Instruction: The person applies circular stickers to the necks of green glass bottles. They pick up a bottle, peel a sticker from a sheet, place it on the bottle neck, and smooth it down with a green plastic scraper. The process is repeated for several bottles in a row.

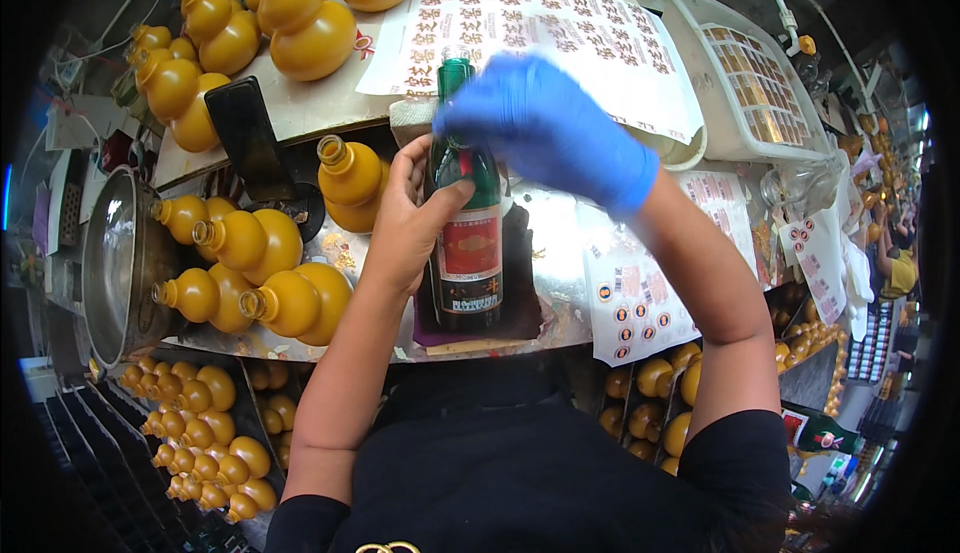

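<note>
A dark green glass bottle (484,193) with a red and cream label (469,246) lies or leans on a dark cloth (520,283), its neck pointing away from me. My bare left hand (408,228) is wrapped round it from the left, the thumb resting above the label. In a blue glove, my right hand (550,121) is curled over the neck and shoulder of the bottle. The fingers are bent together and slightly smeared by motion; whatever is between them is hidden. Beyond the glove the bottle's mouth shows.
Yellow gourd-shaped bottles (285,308) stand to the left, with more on the back shelf and below the table. Behind the bottle lies a printed sticker sheet (620,43). Another sheet (640,293) lies right, near a white plastic tray (700,43). A phone (240,133) stands at left.
</note>
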`<state>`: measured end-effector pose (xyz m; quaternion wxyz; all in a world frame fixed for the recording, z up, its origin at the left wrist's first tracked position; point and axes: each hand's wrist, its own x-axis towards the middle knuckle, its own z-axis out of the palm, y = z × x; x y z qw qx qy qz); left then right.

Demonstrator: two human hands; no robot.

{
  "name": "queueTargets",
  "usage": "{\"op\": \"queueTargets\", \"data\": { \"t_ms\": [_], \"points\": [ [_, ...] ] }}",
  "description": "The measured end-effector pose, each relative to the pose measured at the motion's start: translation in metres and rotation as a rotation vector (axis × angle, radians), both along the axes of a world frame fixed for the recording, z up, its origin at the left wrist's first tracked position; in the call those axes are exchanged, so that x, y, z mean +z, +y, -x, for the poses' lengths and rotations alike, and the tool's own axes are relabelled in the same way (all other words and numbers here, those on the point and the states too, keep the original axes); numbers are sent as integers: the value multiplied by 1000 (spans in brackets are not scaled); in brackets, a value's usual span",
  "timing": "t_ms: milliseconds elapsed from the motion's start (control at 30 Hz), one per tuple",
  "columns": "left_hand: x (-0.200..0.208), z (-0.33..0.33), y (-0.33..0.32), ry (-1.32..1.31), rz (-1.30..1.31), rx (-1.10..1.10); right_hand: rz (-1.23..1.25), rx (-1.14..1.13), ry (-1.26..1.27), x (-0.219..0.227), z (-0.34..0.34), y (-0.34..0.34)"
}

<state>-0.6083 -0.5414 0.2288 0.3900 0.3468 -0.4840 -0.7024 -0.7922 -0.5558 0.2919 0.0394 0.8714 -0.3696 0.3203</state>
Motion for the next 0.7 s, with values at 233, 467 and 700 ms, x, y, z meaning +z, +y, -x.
{"op": "queueTargets", "data": {
  "t_ms": [233, 467, 700],
  "points": [
    [1, -13, 3, -310, 522, 201, -687, -28, -696, -10, -1, 55],
    [10, -7, -3, -506, 805, 244, -276, -138, -533, -35, -3, 59],
    [-6, 16, -8, -299, 443, 231, -578, -359, -1089, -45, -9, 44]
  ]
}}
